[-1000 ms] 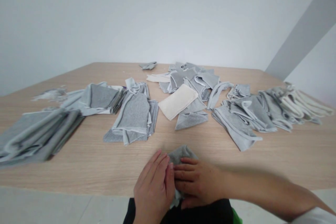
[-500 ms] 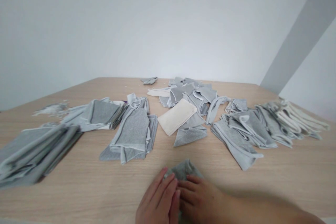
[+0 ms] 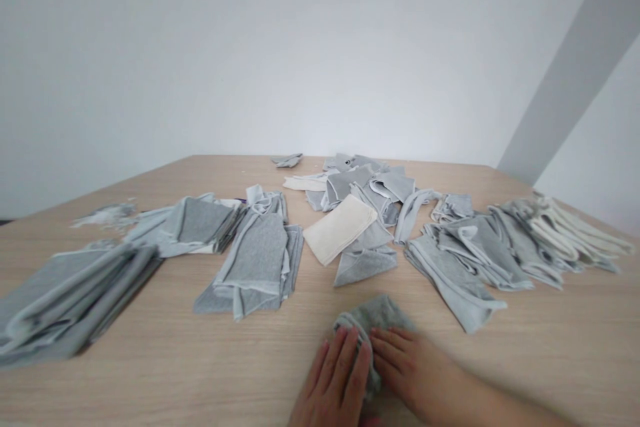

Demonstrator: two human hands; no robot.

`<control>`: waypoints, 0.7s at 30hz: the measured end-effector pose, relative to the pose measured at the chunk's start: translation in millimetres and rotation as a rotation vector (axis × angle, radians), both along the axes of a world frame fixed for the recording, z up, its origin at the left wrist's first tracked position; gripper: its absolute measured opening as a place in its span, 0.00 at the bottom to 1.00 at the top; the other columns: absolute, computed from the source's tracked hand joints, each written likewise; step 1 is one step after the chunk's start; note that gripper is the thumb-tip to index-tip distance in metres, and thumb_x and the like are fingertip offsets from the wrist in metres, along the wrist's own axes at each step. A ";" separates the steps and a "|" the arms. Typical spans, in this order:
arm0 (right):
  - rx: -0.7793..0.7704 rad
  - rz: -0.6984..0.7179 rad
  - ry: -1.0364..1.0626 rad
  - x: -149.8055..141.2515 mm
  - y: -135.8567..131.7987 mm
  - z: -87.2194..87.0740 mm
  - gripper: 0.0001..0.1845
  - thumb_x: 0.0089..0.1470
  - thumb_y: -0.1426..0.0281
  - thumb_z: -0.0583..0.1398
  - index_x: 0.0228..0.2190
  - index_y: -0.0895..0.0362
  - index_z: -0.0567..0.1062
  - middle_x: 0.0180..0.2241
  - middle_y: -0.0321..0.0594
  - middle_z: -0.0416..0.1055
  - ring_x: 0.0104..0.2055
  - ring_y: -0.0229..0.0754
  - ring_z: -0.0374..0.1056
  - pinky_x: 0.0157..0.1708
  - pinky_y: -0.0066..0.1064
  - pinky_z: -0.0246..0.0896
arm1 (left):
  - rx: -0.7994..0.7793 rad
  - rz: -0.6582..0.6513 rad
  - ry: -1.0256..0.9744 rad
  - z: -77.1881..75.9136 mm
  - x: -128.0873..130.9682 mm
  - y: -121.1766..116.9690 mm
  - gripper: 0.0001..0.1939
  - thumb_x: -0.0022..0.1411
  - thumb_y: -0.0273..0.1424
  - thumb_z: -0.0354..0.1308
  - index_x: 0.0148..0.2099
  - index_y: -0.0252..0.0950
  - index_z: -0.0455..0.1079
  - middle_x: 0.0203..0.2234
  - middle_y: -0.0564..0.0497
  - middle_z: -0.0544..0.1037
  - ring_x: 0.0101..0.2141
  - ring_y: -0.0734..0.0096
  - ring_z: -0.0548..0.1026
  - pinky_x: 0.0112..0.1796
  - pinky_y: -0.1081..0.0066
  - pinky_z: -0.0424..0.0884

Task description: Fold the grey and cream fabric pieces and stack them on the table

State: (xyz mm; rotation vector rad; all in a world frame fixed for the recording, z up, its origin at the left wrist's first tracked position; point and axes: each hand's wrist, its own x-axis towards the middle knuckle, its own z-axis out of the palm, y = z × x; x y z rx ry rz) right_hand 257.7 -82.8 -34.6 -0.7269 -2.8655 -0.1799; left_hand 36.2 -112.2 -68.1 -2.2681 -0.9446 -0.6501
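Resting both hands on it, you have one grey cloth (image 3: pixel 384 312) against the wooden table (image 3: pixel 240 373), nearer to you than all the other pieces. Your left hand (image 3: pixel 333 383) lies with straight fingers over its thick folded edge; they do not curl around it, so I judge that this hand serves as a weight, not as a clamp. Your right hand (image 3: pixel 417 370) has its fingers on the other part; its thumb is hidden, so I cannot tell whether it pinches. One hand at each side probably prevents the soft fabric from sliding. The grey stack (image 3: pixel 257 253), cream piece (image 3: pixel 340 230) and right-hand row (image 3: pixel 470 250) lie apart, perhaps to avoid mixing.
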 end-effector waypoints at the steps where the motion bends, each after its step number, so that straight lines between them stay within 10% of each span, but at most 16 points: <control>1: 0.018 -0.017 0.009 6.2 0.3 -4.1 0.17 0.62 0.67 0.53 0.49 0.62 0.72 0.53 0.48 0.71 0.56 0.49 0.65 0.56 0.40 0.60 | -0.008 0.008 0.002 -1.7 -0.5 -0.4 0.35 0.63 0.51 0.48 0.62 0.30 0.60 0.57 0.40 0.70 0.58 0.53 0.65 0.52 0.62 0.64; 13: 0.286 -0.255 0.043 107.3 26.7 -21.8 0.15 0.62 0.74 0.51 0.43 0.62 0.76 0.46 0.52 0.76 0.49 0.51 0.72 0.48 0.43 0.68 | -0.095 0.015 0.019 -4.7 -1.0 -1.4 0.42 0.57 0.53 0.55 0.63 0.27 0.58 0.57 0.38 0.70 0.56 0.51 0.67 0.49 0.61 0.68; 21: 0.291 -0.415 -0.041 115.2 38.4 -22.3 0.14 0.58 0.78 0.52 0.39 0.62 0.77 0.44 0.52 0.76 0.47 0.49 0.73 0.47 0.42 0.68 | -0.178 0.029 -0.006 -7.2 -0.9 -3.2 0.42 0.56 0.50 0.57 0.64 0.28 0.56 0.58 0.40 0.69 0.57 0.52 0.66 0.50 0.61 0.69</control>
